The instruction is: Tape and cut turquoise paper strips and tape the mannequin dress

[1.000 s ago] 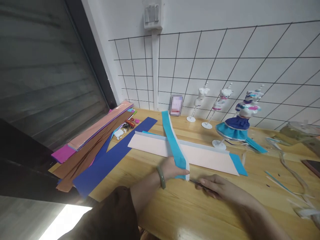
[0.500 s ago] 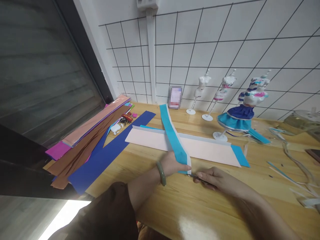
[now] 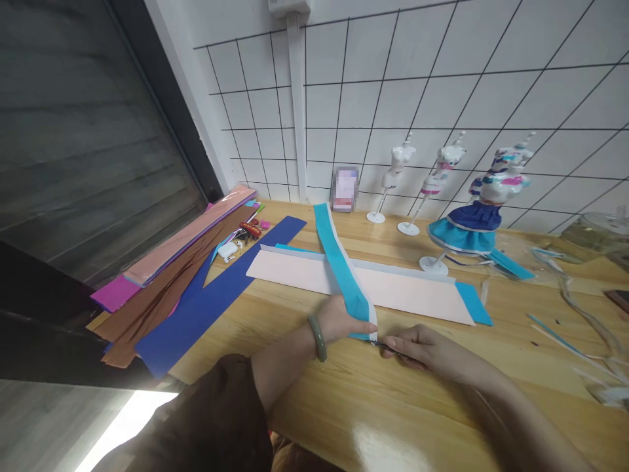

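A long turquoise strip with a white edge point(image 3: 336, 259) lies across the pale pink strip on the table. Its near end is folded over and pinched by my left hand point(image 3: 341, 319), thumb on top. My right hand point(image 3: 417, 346) is closed around a slim dark metal tool point(image 3: 393, 351), mostly hidden by the fingers, so I cannot tell its kind. The tool's tip touches the white edge's near corner, just below my left thumb. Beneath the turquoise strip, the pale pink strip point(image 3: 413, 292) has a grey-blue border and overlaps another turquoise piece point(image 3: 474, 303).
Left are a dark blue strip point(image 3: 216, 298), brown strips point(image 3: 181, 278) and a white earbud case point(image 3: 227, 250). Several small mannequins point(image 3: 399, 160) stand at the back, one wearing a blue and turquoise skirt point(image 3: 466, 226). Thin offcuts point(image 3: 560, 337) lie right. A phone-like rectangle point(image 3: 345, 189) leans on the wall.
Both hands keep almost the same position and grip. The tool tip stays at the strip's corner, and the whole view has shifted very slightly.
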The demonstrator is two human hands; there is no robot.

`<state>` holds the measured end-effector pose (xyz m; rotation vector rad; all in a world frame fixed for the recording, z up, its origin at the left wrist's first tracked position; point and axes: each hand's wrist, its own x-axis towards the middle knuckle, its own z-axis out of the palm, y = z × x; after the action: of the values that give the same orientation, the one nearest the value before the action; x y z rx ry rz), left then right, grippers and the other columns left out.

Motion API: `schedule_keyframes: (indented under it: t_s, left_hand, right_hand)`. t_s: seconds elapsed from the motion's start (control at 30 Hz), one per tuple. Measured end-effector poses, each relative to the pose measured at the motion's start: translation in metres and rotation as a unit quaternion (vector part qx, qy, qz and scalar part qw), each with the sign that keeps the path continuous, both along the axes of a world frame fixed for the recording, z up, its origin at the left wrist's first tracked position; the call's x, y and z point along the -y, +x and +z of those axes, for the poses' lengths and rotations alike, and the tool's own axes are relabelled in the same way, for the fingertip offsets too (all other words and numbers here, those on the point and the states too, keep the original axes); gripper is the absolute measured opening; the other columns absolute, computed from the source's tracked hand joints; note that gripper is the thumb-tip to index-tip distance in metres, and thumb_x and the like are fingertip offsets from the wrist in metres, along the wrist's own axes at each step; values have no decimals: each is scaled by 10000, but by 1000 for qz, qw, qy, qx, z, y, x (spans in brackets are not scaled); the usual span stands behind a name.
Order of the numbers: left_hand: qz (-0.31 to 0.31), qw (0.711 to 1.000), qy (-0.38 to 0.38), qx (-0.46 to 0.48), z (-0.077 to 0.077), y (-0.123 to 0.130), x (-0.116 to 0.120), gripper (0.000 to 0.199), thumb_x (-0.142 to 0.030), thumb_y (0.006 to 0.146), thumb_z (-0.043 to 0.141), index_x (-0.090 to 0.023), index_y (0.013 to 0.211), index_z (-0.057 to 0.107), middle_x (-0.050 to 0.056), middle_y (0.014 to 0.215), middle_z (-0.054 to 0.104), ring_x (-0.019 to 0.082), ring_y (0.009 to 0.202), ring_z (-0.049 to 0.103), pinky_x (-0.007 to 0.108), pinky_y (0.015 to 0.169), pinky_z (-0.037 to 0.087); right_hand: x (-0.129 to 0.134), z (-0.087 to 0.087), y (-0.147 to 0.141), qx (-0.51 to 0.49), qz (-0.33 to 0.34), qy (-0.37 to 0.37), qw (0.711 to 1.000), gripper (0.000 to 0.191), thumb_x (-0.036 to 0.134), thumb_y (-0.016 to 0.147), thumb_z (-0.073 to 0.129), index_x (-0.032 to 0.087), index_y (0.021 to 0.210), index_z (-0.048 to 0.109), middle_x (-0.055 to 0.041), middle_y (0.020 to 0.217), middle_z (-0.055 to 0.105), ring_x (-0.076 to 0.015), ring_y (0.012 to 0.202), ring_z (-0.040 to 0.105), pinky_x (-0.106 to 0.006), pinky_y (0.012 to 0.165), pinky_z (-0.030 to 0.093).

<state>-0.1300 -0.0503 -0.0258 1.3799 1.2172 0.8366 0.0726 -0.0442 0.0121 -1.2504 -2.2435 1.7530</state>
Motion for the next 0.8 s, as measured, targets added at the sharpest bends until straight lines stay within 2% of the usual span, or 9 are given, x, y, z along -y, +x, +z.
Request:
schedule_keyframes:
  t_s: [0.47, 0.57, 0.67, 0.8]
  left_hand:
    - [2, 1000, -6, -15, 7, -1, 1, 405, -416, 505, 752, -134, 747, 592, 15, 738, 598, 123, 655, 516, 238, 590, 420]
    - [8, 1000, -19, 8, 7, -1, 0, 383, -396, 497, 760, -139, 715, 577, -2, 704, 575, 111, 632, 497, 231, 582, 417]
    - [20, 998, -33, 45, 6, -1, 0, 379, -392, 491, 767, -143, 700, 572, -9, 699, 573, 102, 623, 494, 233, 590, 425]
    - [48, 987, -75, 136, 6, 0, 0, 403, -376, 461, 791, -134, 710, 586, 5, 733, 594, 103, 632, 516, 254, 623, 450]
  right_hand:
    - [2, 1, -1, -6, 7, 0, 1000, 465, 570, 810, 404, 150, 773, 600, 60, 531, 323, -75, 490, 272, -222, 471, 210]
    - [5, 7, -3, -6, 17, 4, 1000, 440, 556, 814, 409, 159, 752, 588, 56, 542, 326, -77, 501, 273, -218, 476, 221]
    - [9, 14, -4, -16, 49, 22, 998, 389, 517, 822, 431, 169, 708, 564, 29, 618, 423, -97, 578, 358, -217, 542, 294]
    - [15, 19, -4, -4, 65, 23, 998, 371, 505, 831, 420, 179, 698, 535, 8, 684, 488, -131, 657, 422, -235, 606, 345]
